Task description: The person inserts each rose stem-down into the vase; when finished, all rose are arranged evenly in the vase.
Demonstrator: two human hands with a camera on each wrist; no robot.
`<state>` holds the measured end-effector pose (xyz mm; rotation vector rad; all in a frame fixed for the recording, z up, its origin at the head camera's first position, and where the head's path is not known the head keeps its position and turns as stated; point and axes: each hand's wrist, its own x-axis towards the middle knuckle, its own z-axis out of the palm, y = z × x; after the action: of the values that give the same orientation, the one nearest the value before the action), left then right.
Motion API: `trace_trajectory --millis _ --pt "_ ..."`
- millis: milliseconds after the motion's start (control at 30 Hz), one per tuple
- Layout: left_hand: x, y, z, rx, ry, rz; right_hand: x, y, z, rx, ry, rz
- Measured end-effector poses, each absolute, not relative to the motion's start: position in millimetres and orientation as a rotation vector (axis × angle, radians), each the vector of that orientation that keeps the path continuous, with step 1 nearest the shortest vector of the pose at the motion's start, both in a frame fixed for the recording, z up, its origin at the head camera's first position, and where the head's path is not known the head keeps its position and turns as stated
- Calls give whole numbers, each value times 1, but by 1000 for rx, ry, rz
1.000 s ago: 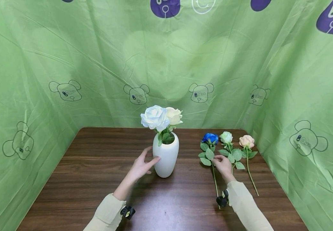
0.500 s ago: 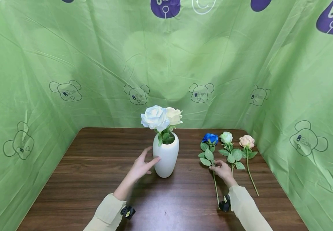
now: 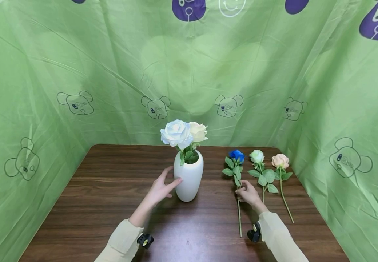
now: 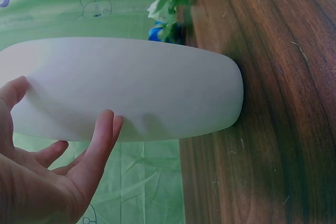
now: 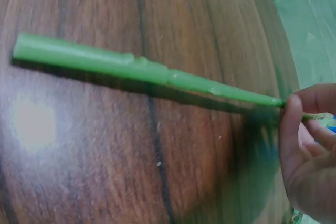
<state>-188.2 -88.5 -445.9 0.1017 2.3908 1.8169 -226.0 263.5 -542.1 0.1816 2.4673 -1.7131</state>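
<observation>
The blue flower (image 3: 237,156) is seen right of centre in the head view, its stem (image 5: 147,70) pinched between the thumb and fingers of the right hand (image 3: 249,194); whether it is fully clear of the table (image 3: 120,207) cannot be told. The white vase (image 3: 189,178) is stood upright near the middle of the frame, touched at its left side by the spread, only slightly bent fingers of the left hand (image 3: 160,187), which are not wrapped round it. A pale blue flower (image 3: 176,133) and a cream flower (image 3: 198,131) are held in its mouth, so two of five may be judged placed. Three seem to be left: the blue one in hand, and, at right, the pale green flower (image 3: 257,156) and pink flower (image 3: 280,161), both laid down untouched. Everything is backed by green cloth (image 3: 110,54).
</observation>
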Motion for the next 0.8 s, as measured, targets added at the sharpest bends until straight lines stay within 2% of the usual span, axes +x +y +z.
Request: trace_trajectory --millis 267,467,800 --pt "-188 -88 -446 105 2389 1813 -225 253 -536 -2 2316 -1989" --pt "-187 -88 -445 98 2391 1826 -233 253 -543 -316 2252 -2157" --pt "-189 -88 -446 102 2387 1832 -225 226 -491 -469 2206 -2355"
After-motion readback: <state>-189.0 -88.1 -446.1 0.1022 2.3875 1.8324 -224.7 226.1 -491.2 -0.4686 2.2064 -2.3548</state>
